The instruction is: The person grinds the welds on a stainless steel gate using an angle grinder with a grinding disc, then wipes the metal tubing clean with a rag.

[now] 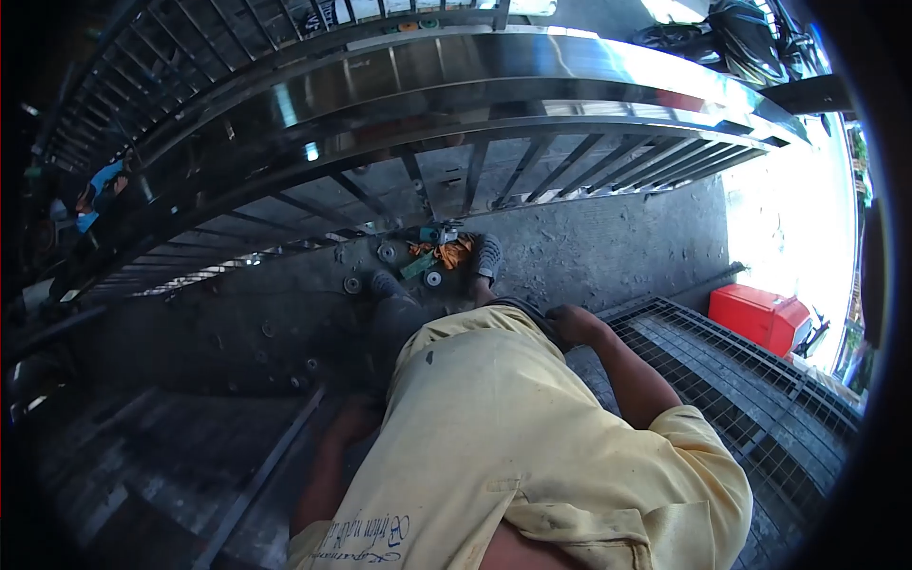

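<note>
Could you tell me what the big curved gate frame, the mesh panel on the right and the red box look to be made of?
The gate frame looks like polished stainless steel: it mirrors the light and surroundings. The mesh panel seems to be dull grey steel wire in a welded grid, unpolished. The red box has a smooth, glossy skin; painted metal or plastic, I cannot tell which.

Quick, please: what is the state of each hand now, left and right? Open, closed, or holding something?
Left hand: low in shadow beside the yellow shirt; open or closed cannot be told.
Right hand: rests at the hip, fingers hidden; cannot be told.
</note>
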A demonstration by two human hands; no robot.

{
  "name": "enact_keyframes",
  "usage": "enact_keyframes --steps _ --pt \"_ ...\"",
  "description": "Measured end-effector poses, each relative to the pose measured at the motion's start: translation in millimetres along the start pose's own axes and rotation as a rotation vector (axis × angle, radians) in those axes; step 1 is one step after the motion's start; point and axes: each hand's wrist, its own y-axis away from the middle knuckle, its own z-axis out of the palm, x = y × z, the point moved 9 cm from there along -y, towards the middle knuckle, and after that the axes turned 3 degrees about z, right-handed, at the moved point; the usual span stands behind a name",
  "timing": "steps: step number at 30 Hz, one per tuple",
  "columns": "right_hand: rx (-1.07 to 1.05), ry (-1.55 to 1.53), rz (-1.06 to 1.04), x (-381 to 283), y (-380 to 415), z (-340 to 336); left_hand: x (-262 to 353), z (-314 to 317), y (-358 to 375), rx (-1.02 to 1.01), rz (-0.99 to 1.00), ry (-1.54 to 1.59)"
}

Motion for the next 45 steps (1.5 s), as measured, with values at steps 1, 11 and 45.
enact_keyframes --steps 1,11,45 --pt "-0.011 0.001 -0.007 -4.7 3.8 1.4 -0.3 1.4 11.0 0.037 0.077 -0.013" --pt "0.159 0.57 -0.636 -4.6 17.5 119.3 -36.2 -34.2 28.2 -0.145 0.282 -0.07" --pt "0.246 0.485 -0.134 10.7 -441.6 83.8 -110.4 -58.2 -528.3 -0.112 0.299 -0.813"
